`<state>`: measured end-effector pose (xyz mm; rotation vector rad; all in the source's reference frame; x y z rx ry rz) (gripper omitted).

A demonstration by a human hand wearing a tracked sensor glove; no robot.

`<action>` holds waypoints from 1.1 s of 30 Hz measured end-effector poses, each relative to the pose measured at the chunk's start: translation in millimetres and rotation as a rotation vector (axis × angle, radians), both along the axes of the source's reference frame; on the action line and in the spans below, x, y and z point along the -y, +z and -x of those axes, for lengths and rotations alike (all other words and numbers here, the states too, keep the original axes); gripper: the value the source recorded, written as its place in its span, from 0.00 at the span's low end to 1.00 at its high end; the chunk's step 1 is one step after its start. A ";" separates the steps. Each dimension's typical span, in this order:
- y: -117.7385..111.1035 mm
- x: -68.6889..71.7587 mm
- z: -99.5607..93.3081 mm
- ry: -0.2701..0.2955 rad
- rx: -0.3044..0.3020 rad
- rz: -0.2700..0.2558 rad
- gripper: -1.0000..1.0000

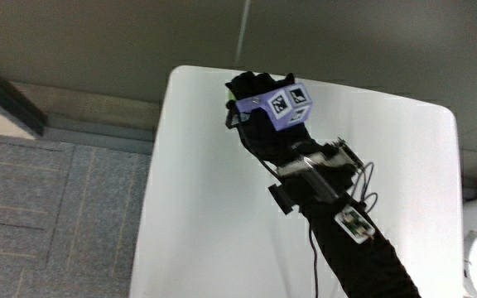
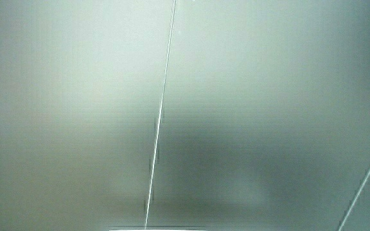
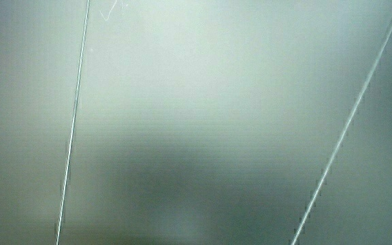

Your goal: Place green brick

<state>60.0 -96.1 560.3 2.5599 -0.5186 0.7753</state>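
- the main view looks down on one smooth white table with rounded corners (image 1: 197, 207).
- the table stands on a grey carpet floor made of square tiles (image 1: 48, 215).
- a plain grey wall (image 1: 98, 37) runs along the table's edge farthest from the person, and one thin pale line goes up it.
- both side views show only a pale wall with thin lines on it, so everything else here comes from the main view.
- there is one hand in a black glove (image 1: 263, 124), and it is over the table close to the edge farthest from the person.
- on the back of the hand sits one small purple cube with black and white patterns (image 1: 288, 106).
- the black-sleeved forearm (image 1: 363, 257) reaches across the table from the person's side, and it carries a few small gadgets and thin wires.
- one small bright green brick (image 1: 231, 103) peeks out at the fingers, and only a tiny bit of it shows.
- the fingers are curled around that green bit, so the hand seems to be gripping the brick.
- i cannot tell if the brick touches the table or is held just above it.
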 end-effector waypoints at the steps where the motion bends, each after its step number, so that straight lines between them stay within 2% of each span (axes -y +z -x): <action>1: -0.5 2.5 2.2 0.001 -0.029 -0.002 0.50; 4: -2.2 9.9 8.8 0.004 -0.117 -0.009 0.50; 7: 0.5 12.8 12.0 0.009 -0.134 0.042 0.50; 11: 4.6 11.5 18.4 -0.001 -0.163 0.072 0.50; 12: 10.3 11.4 18.9 0.006 -0.184 0.077 0.50; 13: 14.8 10.8 19.5 0.002 -0.179 0.086 0.50; 14: 15.4 9.5 20.4 -0.002 -0.207 0.087 0.50; 15: 16.1 8.4 20.8 -0.001 -0.191 0.096 0.50; 16: 23.4 8.0 21.0 -0.004 -0.220 0.099 0.50; 17: 20.2 6.3 21.4 0.001 -0.227 0.105 0.50; 20: 32.8 4.2 19.6 0.003 -0.232 0.130 0.50; 22: 33.1 2.0 17.6 -0.003 -0.228 0.124 0.50; 23: 31.6 1.9 16.3 0.018 -0.242 0.107 0.50; 24: 29.9 2.2 16.2 0.004 -0.226 0.123 0.50; 29: 30.0 1.5 17.1 -0.001 -0.225 0.119 0.50; 30: 30.8 2.0 16.4 0.003 -0.240 0.114 0.50; 33: 32.3 2.6 12.3 -0.004 -0.218 0.133 0.50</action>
